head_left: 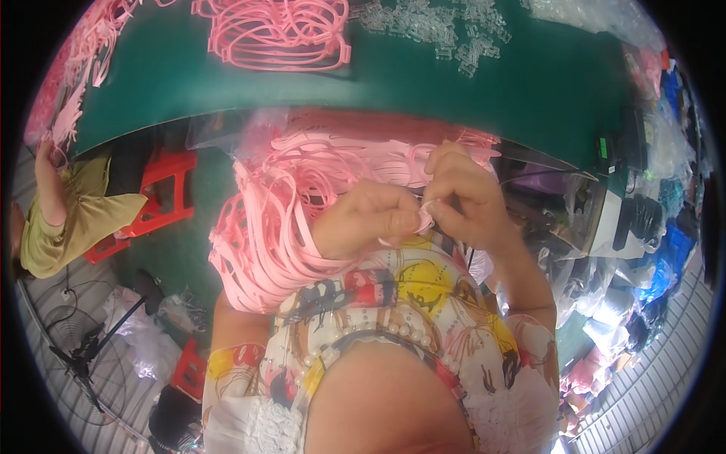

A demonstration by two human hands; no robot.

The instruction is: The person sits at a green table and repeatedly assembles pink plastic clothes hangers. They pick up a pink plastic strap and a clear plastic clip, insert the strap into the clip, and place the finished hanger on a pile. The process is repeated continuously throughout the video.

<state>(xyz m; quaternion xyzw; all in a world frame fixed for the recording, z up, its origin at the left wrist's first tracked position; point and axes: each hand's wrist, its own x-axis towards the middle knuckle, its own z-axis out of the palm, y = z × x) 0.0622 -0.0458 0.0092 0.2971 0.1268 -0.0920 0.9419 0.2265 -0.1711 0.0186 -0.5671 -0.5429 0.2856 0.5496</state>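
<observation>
Hands meet at centre: left hand [370,219] and right hand [461,193] pinch one pink frame [425,219]. Pink frame bundle [280,227] crowds nine o'clock. Green bench [491,98] edge lies at twelve.

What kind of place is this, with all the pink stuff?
Probably a small workshop where plastic parts get put together. Piles of pink plastic frames and little clear pieces lie on a green table, and both hands, left and right, pinch one small piece.

pink plastic frame piece [425,219]: thin, pale pink, pinched between the fingertips of both hands, left hand [367,221] and right hand [463,195] touching at it, held close to the chest, centre of scene. mostly hidden by fingers; exact shape could not be told. bundle of pink frames [265,242] hung over the left forearm, loops tangled, draped down left.
</observation>
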